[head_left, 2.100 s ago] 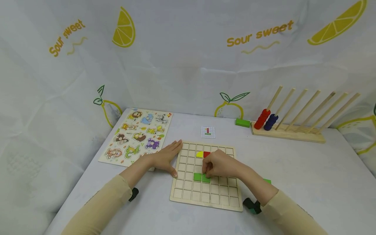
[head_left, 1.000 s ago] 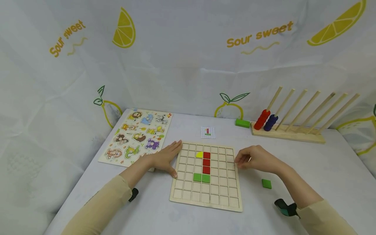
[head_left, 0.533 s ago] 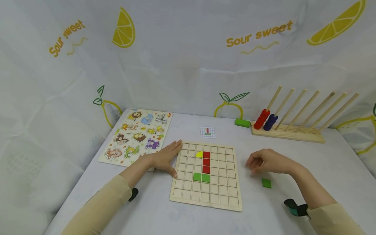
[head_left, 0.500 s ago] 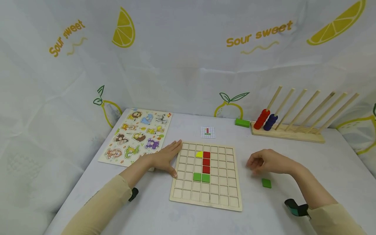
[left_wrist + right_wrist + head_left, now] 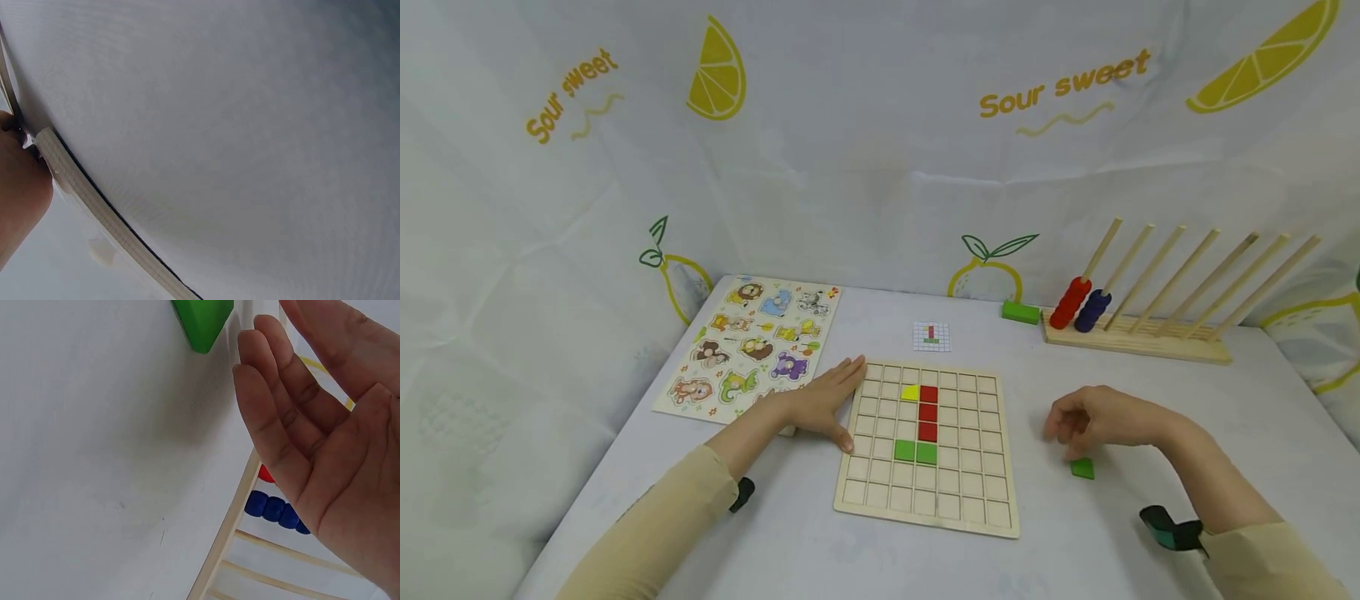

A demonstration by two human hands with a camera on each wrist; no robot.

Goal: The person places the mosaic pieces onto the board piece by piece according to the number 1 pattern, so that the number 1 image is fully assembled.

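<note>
My left hand (image 5: pixel 823 406) rests with spread fingers along the left edge of a wooden grid board (image 5: pixel 972 485). Set in the board are a yellow quarter-round tile (image 5: pixel 911 392), a column of red square tiles (image 5: pixel 928 412) and two green square tiles (image 5: pixel 916 452). To the right of the board, my right hand (image 5: pixel 1105 418) hovers, fingers loosely bent, just above a loose green tile (image 5: pixel 1082 469) on the table. In the right wrist view that green tile (image 5: pixel 205 322) lies apart from the relaxed fingers (image 5: pixel 265 406).
An animal puzzle board (image 5: pixel 756 337) lies at the left. Behind the grid board is a small pattern card (image 5: pixel 932 337). A green block (image 5: pixel 1021 312) stands by a peg abacus (image 5: pixel 1138 340) with red and blue beads at the back right.
My right hand has left the grid board, uncovering the red tiles, and moved right to the loose green tile, partly covering it. My left hand has stayed in place.
</note>
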